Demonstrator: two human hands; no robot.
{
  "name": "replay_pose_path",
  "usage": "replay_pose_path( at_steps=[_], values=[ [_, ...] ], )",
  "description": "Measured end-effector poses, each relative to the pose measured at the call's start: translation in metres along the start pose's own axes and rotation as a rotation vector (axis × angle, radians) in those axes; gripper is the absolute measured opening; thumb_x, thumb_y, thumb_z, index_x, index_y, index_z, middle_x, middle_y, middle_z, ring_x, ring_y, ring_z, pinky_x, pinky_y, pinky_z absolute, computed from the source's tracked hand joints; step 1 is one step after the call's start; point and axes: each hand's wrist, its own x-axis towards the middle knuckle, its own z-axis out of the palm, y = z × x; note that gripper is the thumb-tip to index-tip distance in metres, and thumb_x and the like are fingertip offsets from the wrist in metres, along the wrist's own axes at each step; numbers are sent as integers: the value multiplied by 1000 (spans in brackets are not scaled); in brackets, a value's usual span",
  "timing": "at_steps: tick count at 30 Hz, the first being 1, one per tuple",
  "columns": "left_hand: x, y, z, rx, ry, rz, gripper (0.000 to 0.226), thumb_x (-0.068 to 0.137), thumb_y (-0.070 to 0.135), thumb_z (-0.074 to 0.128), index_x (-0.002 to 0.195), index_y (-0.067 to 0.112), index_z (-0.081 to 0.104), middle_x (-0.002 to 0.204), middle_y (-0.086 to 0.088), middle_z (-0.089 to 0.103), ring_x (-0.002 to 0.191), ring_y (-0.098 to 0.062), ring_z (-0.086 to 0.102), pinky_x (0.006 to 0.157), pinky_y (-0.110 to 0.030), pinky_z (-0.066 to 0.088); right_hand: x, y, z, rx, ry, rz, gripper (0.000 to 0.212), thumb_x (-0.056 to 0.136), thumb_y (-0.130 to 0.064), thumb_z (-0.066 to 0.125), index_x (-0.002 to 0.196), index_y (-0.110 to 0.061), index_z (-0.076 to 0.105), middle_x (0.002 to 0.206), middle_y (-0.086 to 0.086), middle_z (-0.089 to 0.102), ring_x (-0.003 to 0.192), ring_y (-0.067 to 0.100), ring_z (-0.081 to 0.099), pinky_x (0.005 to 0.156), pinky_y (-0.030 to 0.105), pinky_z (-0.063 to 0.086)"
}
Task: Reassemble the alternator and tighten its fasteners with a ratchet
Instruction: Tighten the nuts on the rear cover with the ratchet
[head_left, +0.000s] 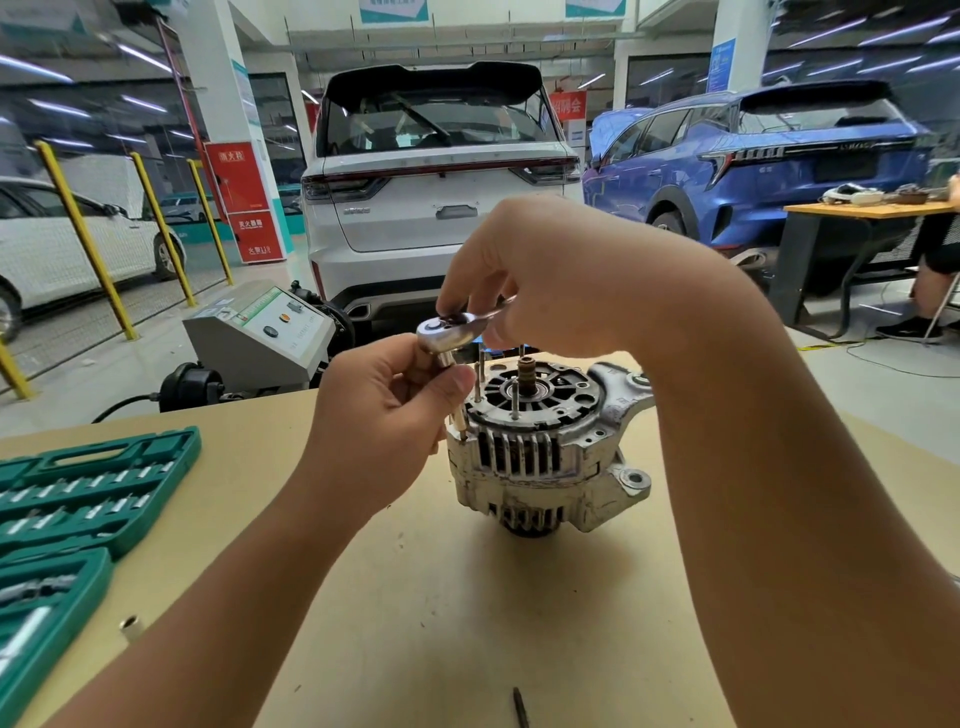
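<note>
While the alternator (545, 447) stands on the table (467, 623), the right hand (561, 275) grips the ratchet (452, 332) and the left hand (395, 400) pinches its socket onto a through-bolt; tightening seems underway, needing steady swings next.

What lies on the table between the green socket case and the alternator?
In the head view, only the left hand's forearm crosses above it; the table there is bare.

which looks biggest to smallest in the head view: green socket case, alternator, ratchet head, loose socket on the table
1. green socket case, though it lies nearer the camera and is cut off by the frame edge
2. alternator
3. ratchet head
4. loose socket, clearly smallest
</note>
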Motion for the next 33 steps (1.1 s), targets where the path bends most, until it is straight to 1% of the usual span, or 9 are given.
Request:
replay_pose_path(
  at_steps=[6, 9, 12, 16, 19, 21, 25, 31, 33],
  values=[
    [4, 0, 4, -42, 6, -66, 7, 94, 6, 70, 87, 7, 72, 59, -3, 64, 49, -14, 56, 47, -28, 50, 1, 3, -1, -15, -3, 46, 36, 89, -9, 71, 110, -37, 76, 97, -10, 70, 89, 16, 66, 77, 28, 57],
    [3, -1, 5, -9, 32, -35, 6, 91, 12, 75, 87, 8, 74, 59, -3, 65, 47, -15, 56, 45, -29, 50, -1, 4, -1, -4, -40, 41, 21, 85, -16, 78, 105, -23, 79, 80, -5, 71, 68, 16, 69, 63, 29, 59],
    [3, -2, 5, -6, 35, -29, 5, 91, 14, 76, 87, 13, 74, 58, 3, 65, 46, -12, 56, 45, -25, 48, -4, 4, -3, 2, -86, 51, 28, 82, -13, 81, 109, -17, 76, 73, -3, 67, 50, 15, 68, 47, 26, 56],
    [6, -6, -2, -121, -69, -66, 13, 92, 8, 74, 82, 17, 74, 57, 1, 62, 49, -13, 55, 48, -24, 47, 1, 3, 1, -39, 15, 77, 40, 85, -4, 70, 103, -39, 76, 86, -16, 62, 78, 11, 63, 61, 26, 51],
    [4, -7, -3, -198, -104, -107, 8, 89, 16, 76, 82, 13, 75, 64, -11, 64, 52, -19, 56, 49, -30, 49, 8, 6, 9, -9, 150, 142, 39, 85, 0, 61, 89, -35, 78, 97, -7, 66, 86, 20, 64, 77, 36, 58],
    [3, -7, 1, -191, -88, -110, 9, 91, 15, 73, 82, 13, 75, 61, -9, 63, 50, -18, 54, 47, -29, 47, 9, 6, 9, -18, 139, 132, 31, 84, -4, 66, 90, -32, 79, 93, -6, 69, 80, 17, 65, 71, 32, 59],
    [0, -5, 13, -113, -38, -33, 7, 92, 15, 74, 85, 14, 74, 53, 4, 59, 42, -9, 49, 44, -23, 43, -6, 8, -8, -16, -51, 106, 10, 80, -20, 81, 88, -24, 78, 63, -6, 72, 60, 12, 70, 62, 28, 57],
    [0, 1, 11, -123, -75, -20, 21, 84, 26, 75, 81, 6, 70, 53, -1, 57, 41, -11, 51, 44, -23, 44, -4, 12, -5, 15, 3, 136, 31, 87, -6, 71, 98, -35, 78, 94, -10, 72, 84, 13, 66, 64, 22, 51],
    [0, 0, 12, -91, -74, -17, 15, 88, 20, 76, 81, 8, 71, 53, 0, 57, 42, -11, 50, 43, -24, 44, -2, 9, -3, -7, -7, 128, 23, 85, -11, 74, 96, -31, 79, 87, -9, 73, 79, 13, 66, 63, 23, 52]
  ],
)
